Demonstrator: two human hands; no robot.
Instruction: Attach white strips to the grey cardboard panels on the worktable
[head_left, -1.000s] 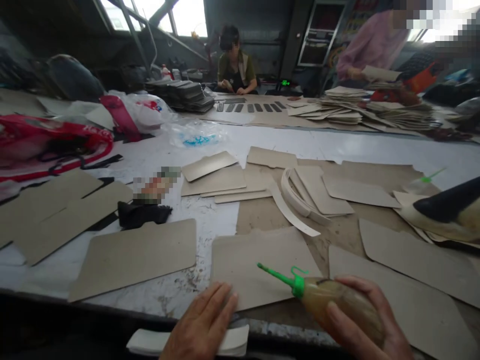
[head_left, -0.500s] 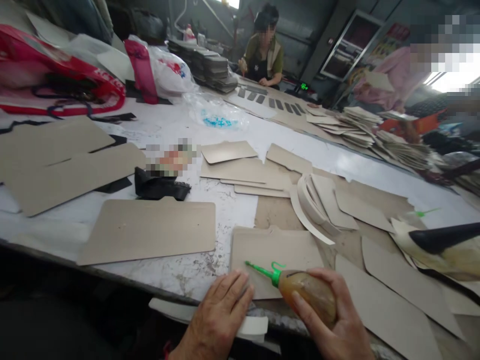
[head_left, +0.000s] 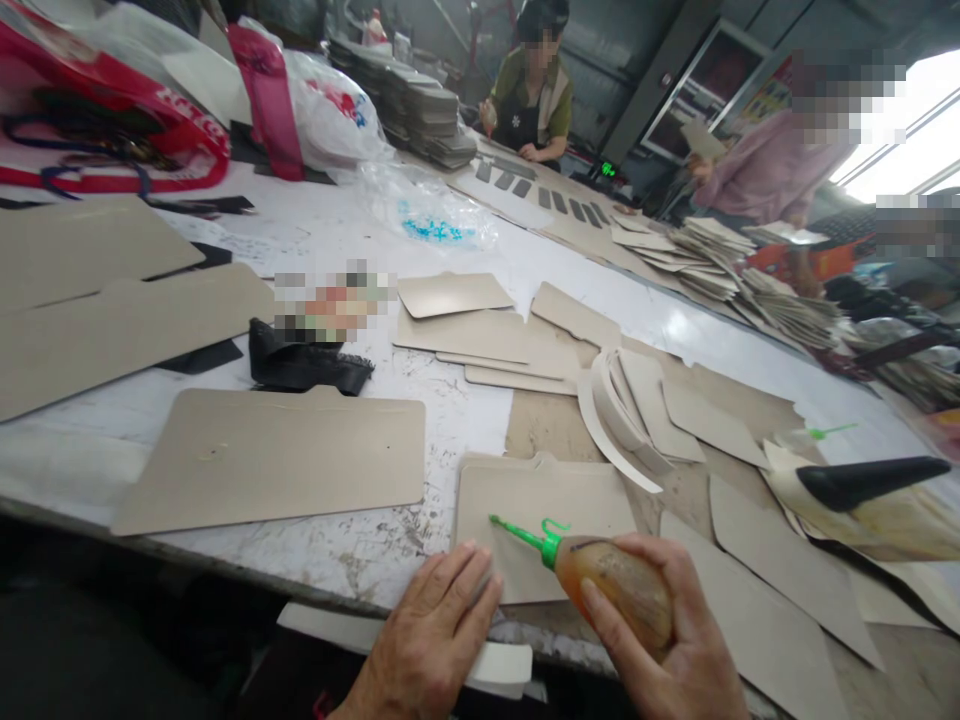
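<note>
My right hand [head_left: 675,630] is wrapped round a squeeze bottle [head_left: 622,592] of amber liquid, probably glue, with a green nozzle. The nozzle tip points left, over a beige panel [head_left: 551,495] that has a small tab on its far edge. It is unclear whether the tip touches the panel. My left hand [head_left: 439,625] lies flat with fingers stretched, its fingertips on the panel's near left corner. Below that hand, a pale curved strip [head_left: 330,622] sticks out at the table edge. Further left lies another beige panel [head_left: 277,460] with small marks on it.
Curved pale strips [head_left: 611,415] and loose panels [head_left: 476,335] lie beyond. A black-handled tool [head_left: 870,480] rests at right, near a second green nozzle [head_left: 832,432]. Black zipper-like tape [head_left: 315,365] and plastic bags [head_left: 322,120] are at left. Two co-workers [head_left: 532,100] are across the table.
The view has shifted slightly, moving the left panels further left. Both hands and the bottle keep nearly the same position over the panel. The co-worker in pink has shifted posture.
</note>
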